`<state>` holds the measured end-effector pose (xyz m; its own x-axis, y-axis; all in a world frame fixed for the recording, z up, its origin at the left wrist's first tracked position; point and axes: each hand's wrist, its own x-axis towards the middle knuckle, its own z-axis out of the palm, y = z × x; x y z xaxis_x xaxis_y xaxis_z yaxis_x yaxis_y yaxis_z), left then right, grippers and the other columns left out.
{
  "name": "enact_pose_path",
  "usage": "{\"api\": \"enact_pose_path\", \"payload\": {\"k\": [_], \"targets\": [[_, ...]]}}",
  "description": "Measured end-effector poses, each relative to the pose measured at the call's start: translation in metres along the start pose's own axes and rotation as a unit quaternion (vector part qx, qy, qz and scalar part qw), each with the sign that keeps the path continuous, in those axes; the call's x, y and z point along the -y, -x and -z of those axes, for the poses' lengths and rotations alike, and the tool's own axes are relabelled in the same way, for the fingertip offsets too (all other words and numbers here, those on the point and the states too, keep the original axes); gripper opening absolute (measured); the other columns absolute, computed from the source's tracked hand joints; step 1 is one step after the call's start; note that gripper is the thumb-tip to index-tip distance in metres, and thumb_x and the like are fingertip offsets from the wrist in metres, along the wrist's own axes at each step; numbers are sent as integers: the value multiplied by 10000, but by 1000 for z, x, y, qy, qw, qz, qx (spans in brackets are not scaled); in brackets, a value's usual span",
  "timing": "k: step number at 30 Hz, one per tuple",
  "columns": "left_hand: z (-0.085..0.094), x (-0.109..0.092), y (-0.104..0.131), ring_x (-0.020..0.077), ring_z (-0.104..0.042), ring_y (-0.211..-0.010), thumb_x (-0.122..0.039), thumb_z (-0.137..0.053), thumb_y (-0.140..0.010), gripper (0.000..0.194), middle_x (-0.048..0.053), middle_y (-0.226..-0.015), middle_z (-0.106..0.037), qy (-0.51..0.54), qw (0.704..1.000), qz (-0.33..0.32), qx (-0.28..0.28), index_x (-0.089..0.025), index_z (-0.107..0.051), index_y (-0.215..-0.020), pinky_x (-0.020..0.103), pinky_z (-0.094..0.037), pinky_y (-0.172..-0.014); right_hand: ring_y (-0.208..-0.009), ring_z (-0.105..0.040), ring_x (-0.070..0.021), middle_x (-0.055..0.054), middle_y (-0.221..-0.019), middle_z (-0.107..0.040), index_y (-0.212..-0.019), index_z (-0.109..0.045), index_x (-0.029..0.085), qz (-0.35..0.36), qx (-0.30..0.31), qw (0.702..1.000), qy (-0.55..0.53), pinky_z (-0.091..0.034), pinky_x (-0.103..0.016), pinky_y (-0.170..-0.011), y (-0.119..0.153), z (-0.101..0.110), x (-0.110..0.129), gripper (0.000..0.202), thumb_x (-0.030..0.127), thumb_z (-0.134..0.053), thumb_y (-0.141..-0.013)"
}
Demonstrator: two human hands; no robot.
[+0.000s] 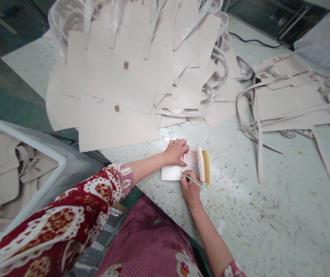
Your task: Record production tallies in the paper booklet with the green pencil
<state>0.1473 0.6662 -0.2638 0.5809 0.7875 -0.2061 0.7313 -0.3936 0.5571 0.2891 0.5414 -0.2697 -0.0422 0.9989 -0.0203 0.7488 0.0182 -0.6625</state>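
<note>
Over flat paper (171, 173), right fingers (185, 178) pinch a slender pen (196, 182)

The left arm (144, 167), in a dark-red fabric sleeve (91, 196) patterned white and gold, stretches forward from the lower left, its wrist (160, 159) bare. The bare left grip (175, 153) lies palm down, thumb spread from the fingers. The bare right forearm (208, 230) angles forward and leftward to the right grip (191, 189), whose thumb and fingers are drawn together in a pinch. The grips are near but apart, the left farther forward.
</note>
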Motion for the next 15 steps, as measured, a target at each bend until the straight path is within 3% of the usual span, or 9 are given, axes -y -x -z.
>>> {"api": "enact_pose_path", "payload": {"k": [15], "targets": [[-4,3,0,247,-391,-942,-481,-723,-527,504,48,-998,-440,-1,1000,-6,-8,-222,-479,-883,358,-298,-751,-638,-514,-130,8,-659,-555,-715,-510,180,4,5,1000,-8,-390,-278,-744,1,0,-1,146,213,-417,-823]]}}
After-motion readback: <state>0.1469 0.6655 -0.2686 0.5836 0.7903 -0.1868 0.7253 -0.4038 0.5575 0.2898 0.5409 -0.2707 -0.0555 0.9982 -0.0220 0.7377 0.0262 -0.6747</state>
